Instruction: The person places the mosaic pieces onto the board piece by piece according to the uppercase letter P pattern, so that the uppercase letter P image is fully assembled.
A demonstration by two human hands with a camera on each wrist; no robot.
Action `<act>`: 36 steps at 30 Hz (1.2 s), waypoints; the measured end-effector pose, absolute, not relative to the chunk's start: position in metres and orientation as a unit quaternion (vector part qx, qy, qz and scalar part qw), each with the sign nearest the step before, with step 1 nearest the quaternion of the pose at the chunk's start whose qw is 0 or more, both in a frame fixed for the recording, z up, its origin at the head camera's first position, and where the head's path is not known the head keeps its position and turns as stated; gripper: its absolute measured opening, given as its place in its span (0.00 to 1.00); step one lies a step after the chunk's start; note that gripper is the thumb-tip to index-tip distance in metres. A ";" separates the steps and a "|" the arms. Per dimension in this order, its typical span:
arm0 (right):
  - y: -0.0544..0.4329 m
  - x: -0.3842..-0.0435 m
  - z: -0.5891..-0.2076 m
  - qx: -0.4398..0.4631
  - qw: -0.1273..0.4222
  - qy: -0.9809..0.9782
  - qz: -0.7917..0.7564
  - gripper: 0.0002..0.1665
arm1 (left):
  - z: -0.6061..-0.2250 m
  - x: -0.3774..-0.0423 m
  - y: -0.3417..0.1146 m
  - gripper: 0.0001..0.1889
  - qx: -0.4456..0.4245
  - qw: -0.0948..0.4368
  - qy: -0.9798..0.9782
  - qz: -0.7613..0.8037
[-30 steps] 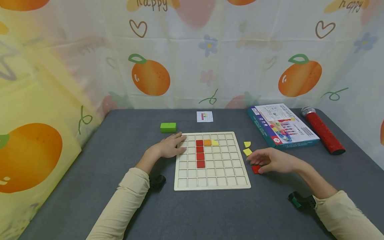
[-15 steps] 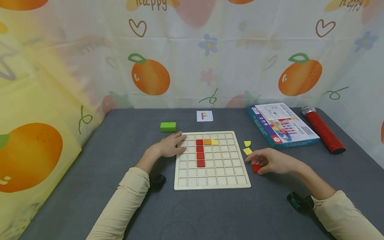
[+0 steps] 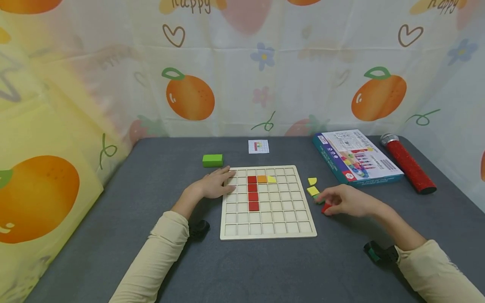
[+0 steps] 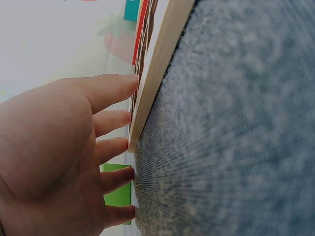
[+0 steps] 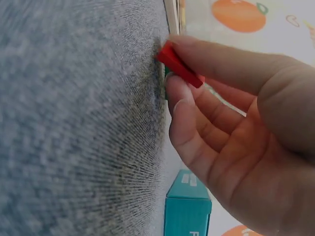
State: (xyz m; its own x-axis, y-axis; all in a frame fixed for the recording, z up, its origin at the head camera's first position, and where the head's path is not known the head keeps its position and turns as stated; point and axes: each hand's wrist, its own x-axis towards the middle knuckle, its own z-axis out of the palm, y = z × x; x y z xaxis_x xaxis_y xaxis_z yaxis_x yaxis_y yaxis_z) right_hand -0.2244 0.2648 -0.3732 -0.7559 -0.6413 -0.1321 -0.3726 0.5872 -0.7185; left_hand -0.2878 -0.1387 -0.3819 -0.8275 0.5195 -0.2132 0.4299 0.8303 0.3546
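Note:
A pale wooden grid board point(image 3: 280, 229) lies on the table, with a column of red tiles point(image 3: 253, 196) in its cells. To the right of the top red one are an orange tile point(image 3: 262, 179) and a yellow piece point(image 3: 271, 179). My left hand point(image 3: 213, 185) rests on the board's left edge, fingers spread and fairly straight. Beside the board's right edge, my right hand point(image 3: 348, 201) pinches a red square tile point(image 5: 179, 65) between thumb and fingers, tilted on edge. Close to those fingertips lies a green piece point(image 3: 319, 199), partly hidden by the hand.
Two loose yellow pieces point(image 3: 312, 191) lie right of the board. A green block point(image 3: 212, 160) stands behind the left hand. Further back is a small pattern card point(image 3: 259, 147). At the back right are a game box point(image 3: 361, 158) and a red microphone point(image 3: 411, 168).
My right hand has taken hold of the red tile and tipped it up from lying flat. A green piece has come into sight beside the fingertips. The left hand has stayed still.

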 end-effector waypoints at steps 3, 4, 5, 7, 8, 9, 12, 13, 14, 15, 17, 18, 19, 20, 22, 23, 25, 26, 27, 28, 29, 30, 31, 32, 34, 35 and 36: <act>0.266 -0.224 -0.371 -0.280 0.187 0.876 -0.346 0.14 | -0.382 -0.288 -0.139 0.32 0.251 0.151 0.945 0.148; 0.266 -0.224 -0.370 -0.277 0.187 0.876 -0.347 0.14 | -0.381 -0.287 -0.139 0.32 0.251 0.151 0.945 0.148; 0.267 -0.224 -0.369 -0.275 0.188 0.875 -0.351 0.14 | -0.381 -0.287 -0.139 0.32 0.250 0.151 0.945 0.148; 0.267 -0.224 -0.369 -0.263 0.192 0.875 -0.357 0.14 | -0.381 -0.288 -0.139 0.32 0.251 0.152 0.945 0.146; 0.268 -0.224 -0.368 -0.257 0.192 0.876 -0.360 0.14 | -0.381 -0.288 -0.139 0.32 0.252 0.152 0.945 0.146; 0.268 -0.224 -0.368 -0.249 0.193 0.876 -0.364 0.14 | -0.381 -0.288 -0.138 0.32 0.252 0.152 0.945 0.145; 0.270 -0.224 -0.368 -0.221 0.197 0.877 -0.379 0.15 | -0.381 -0.289 -0.137 0.32 0.254 0.151 0.944 0.144; 0.270 -0.224 -0.368 -0.212 0.198 0.877 -0.383 0.16 | -0.381 -0.289 -0.137 0.32 0.255 0.151 0.944 0.145; 0.270 -0.224 -0.368 -0.205 0.200 0.876 -0.388 0.16 | -0.381 -0.290 -0.136 0.32 0.255 0.152 0.944 0.146; 0.270 -0.224 -0.368 -0.200 0.201 0.874 -0.394 0.17 | -0.381 -0.290 -0.136 0.33 0.254 0.153 0.944 0.146; 0.271 -0.224 -0.368 -0.190 0.206 0.871 -0.403 0.18 | -0.382 -0.290 -0.136 0.33 0.254 0.156 0.943 0.145; 0.271 -0.224 -0.368 -0.186 0.209 0.868 -0.410 0.18 | -0.382 -0.290 -0.136 0.33 0.254 0.157 0.943 0.145; 0.271 -0.224 -0.369 -0.181 0.211 0.866 -0.416 0.19 | -0.382 -0.290 -0.136 0.33 0.254 0.158 0.943 0.145; 0.271 -0.223 -0.369 -0.177 0.214 0.863 -0.423 0.19 | -0.383 -0.290 -0.136 0.33 0.254 0.158 0.943 0.146; 0.271 -0.223 -0.370 -0.172 0.216 0.858 -0.433 0.19 | -0.383 -0.290 -0.137 0.33 0.254 0.157 0.943 0.145; 0.270 -0.223 -0.370 -0.168 0.216 0.857 -0.437 0.19 | -0.383 -0.290 -0.137 0.33 0.254 0.156 0.943 0.146; 0.269 -0.223 -0.370 -0.166 0.215 0.854 -0.444 0.19 | -0.383 -0.289 -0.138 0.33 0.254 0.156 0.943 0.147; 0.268 -0.223 -0.370 -0.166 0.214 0.853 -0.447 0.20 | -0.382 -0.289 -0.138 0.33 0.254 0.155 0.943 0.148; 0.266 -0.223 -0.370 -0.167 0.214 0.850 -0.451 0.20 | -0.382 -0.289 -0.139 0.33 0.254 0.155 0.943 0.148; 0.265 -0.223 -0.370 -0.165 0.214 0.848 -0.456 0.20 | -0.382 -0.289 -0.139 0.33 0.254 0.156 0.943 0.148; 0.264 -0.223 -0.370 -0.164 0.217 0.844 -0.462 0.20 | -0.382 -0.288 -0.139 0.33 0.254 0.156 0.943 0.148; 0.262 -0.223 -0.371 -0.163 0.219 0.841 -0.467 0.20 | -0.382 -0.288 -0.140 0.32 0.255 0.156 0.943 0.149; 0.260 -0.224 -0.371 -0.164 0.222 0.837 -0.473 0.20 | -0.382 -0.288 -0.140 0.32 0.255 0.156 0.943 0.149; 0.258 -0.224 -0.371 -0.160 0.226 0.832 -0.481 0.21 | -0.382 -0.287 -0.140 0.32 0.255 0.156 0.942 0.150; 0.254 -0.224 -0.372 -0.159 0.235 0.822 -0.493 0.21 | -0.382 -0.287 -0.140 0.32 0.255 0.157 0.942 0.151; 0.252 -0.224 -0.373 -0.158 0.240 0.818 -0.499 0.21 | -0.382 -0.287 -0.140 0.32 0.254 0.158 0.942 0.152; 0.250 -0.224 -0.373 -0.155 0.244 0.814 -0.504 0.22 | -0.381 -0.286 -0.140 0.32 0.254 0.158 0.942 0.152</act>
State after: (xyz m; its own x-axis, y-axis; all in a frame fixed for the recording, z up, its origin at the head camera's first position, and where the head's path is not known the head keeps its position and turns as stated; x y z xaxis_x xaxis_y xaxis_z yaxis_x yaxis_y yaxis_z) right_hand -0.2244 0.2504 -0.3732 -0.8323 -0.4992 -0.2412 -0.0063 0.4436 -0.8962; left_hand -0.2864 -0.1403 -0.3814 -0.8212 0.5262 -0.2209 0.4301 0.8251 0.3664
